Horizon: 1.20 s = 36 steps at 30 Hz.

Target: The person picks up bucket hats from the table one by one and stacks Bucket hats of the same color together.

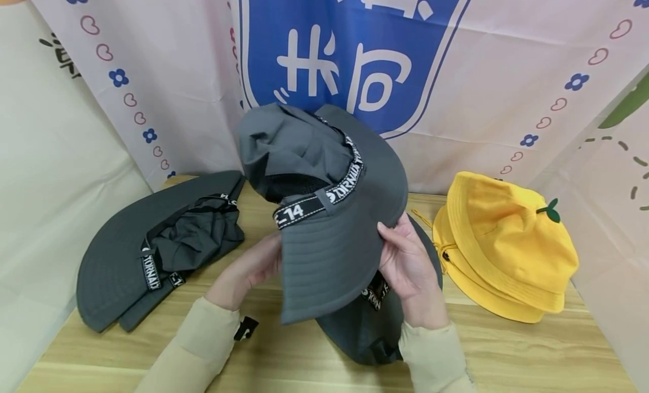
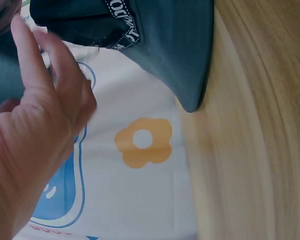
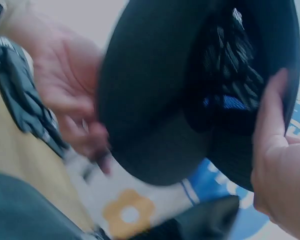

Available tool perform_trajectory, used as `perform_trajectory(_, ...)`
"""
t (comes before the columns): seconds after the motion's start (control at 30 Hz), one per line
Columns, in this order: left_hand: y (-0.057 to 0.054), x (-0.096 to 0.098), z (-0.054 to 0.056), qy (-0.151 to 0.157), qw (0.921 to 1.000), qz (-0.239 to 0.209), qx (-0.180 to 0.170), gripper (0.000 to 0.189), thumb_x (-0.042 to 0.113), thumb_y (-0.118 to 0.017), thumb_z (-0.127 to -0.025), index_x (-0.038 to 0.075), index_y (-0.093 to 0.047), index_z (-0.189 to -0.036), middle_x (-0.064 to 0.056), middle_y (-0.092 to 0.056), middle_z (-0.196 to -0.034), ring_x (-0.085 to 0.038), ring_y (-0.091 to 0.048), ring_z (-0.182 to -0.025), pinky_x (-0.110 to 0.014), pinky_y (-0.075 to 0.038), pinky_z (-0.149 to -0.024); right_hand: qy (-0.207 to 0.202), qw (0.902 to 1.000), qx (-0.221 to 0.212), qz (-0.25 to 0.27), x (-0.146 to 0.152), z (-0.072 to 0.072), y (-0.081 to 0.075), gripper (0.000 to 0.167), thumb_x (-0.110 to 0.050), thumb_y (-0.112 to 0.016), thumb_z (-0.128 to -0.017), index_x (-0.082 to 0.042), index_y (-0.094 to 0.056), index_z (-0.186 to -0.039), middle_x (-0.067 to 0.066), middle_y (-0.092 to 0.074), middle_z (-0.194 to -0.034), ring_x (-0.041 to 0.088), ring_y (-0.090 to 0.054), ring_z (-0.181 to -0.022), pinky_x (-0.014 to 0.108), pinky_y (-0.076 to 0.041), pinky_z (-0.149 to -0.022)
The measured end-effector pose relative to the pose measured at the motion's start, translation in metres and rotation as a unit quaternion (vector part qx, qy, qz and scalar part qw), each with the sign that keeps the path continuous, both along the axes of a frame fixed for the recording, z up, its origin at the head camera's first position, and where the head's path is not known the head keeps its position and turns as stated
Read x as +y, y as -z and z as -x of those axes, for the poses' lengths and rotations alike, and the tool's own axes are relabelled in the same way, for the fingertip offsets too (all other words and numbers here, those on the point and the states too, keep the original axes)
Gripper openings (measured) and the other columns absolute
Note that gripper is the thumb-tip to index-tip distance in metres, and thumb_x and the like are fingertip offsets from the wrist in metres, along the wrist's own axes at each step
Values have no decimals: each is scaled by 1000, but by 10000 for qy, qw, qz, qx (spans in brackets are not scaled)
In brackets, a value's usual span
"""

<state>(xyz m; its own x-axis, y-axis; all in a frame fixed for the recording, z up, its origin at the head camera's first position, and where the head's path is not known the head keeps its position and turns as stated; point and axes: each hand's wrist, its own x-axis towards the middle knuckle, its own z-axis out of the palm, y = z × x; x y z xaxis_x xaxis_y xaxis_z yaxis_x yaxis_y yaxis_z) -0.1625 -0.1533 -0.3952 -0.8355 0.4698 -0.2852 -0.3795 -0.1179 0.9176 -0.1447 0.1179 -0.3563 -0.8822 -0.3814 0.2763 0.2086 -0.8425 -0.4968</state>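
Gray hat [image 1: 345, 224], brim edge [image 1: 345, 297] in right fingers [image 1: 401, 240], yellow hat [image 1: 512, 235] apart

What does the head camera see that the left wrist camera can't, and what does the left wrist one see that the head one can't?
Only head: the yellow hat with its green sprout, and the sleeves.

Only left wrist: a whole orange flower on the white cloth.

Both: the left hand, wooden table, and dark gray hat fabric with white letters.
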Motion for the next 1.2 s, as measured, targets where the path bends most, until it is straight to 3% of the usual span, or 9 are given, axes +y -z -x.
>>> perform_trajectory(0.13, 1, 2, 6, -629, 9976, -257, -133, 25, 29, -38, -109, 12, -43, -126, 7, -56, -107, -2, -57, -86, -16, -51, -73, -9, 9998, 152, -117, 21, 5, -1, 55, 14, -19, -102, -13, -39, -145, 8, -62, -134, 22, -70, -112, 34, -58, -93)
perform_trajectory(0.23, 4, 0, 11, -818, 9959, -382, -78, 35, 30, -45, -108, 8, -39, -133, 3, -54, -113, -2, -60, -88, -16, -53, -75, 50, 9995, 252, -156, 37, 7, -1, 57, 14, -16, -101, -13, -36, -147, 7, -60, -138, 23, -68, -115, 35, -57, -95)
perform_trajectory(0.47, 7, 0, 14, -654, 9962, -516, 270, 32, 24, -46, -108, 3, -39, -131, -1, -55, -99, -6, -65, -85, -21, -58, -77, 40, 9992, 251, -319, 61, 9, 1, 56, 13, -14, -102, -11, -36, -147, 9, -60, -138, 24, -68, -116, 36, -57, -95)
perform_trajectory(0.77, 7, 2, 13, -856, 9941, -512, 434, 29, 14, -48, -106, 2, -41, -131, 2, -68, -101, -7, -71, -87, -22, -59, -75, 69, 9939, 345, -1045, 88, 10, 5, 46, 9, -17, -104, -6, -41, -141, 8, -65, -130, 21, -70, -110, 34, -59, -90)
perform_trajectory(0.97, 3, 3, 11, -947, 9939, -268, 496, 44, 15, -52, -104, -1, -34, -142, 2, -68, -107, -7, -71, -86, -21, -60, -73, 642, 9779, 182, -1979, 109, 10, 8, 30, 0, -28, -107, -7, -44, -132, 3, -69, -115, 15, -72, -94, 28, -60, -78)
perform_trajectory(1.2, 4, 4, 11, -967, 9939, -74, 522, 51, 16, -54, -104, -1, -31, -146, 2, -66, -112, -7, -71, -87, -22, -59, -73, 718, 9578, 210, -2777, 120, 11, 12, 27, -3, -34, -108, -5, -32, -134, 0, -68, -116, 12, -71, -96, 26, -59, -80)
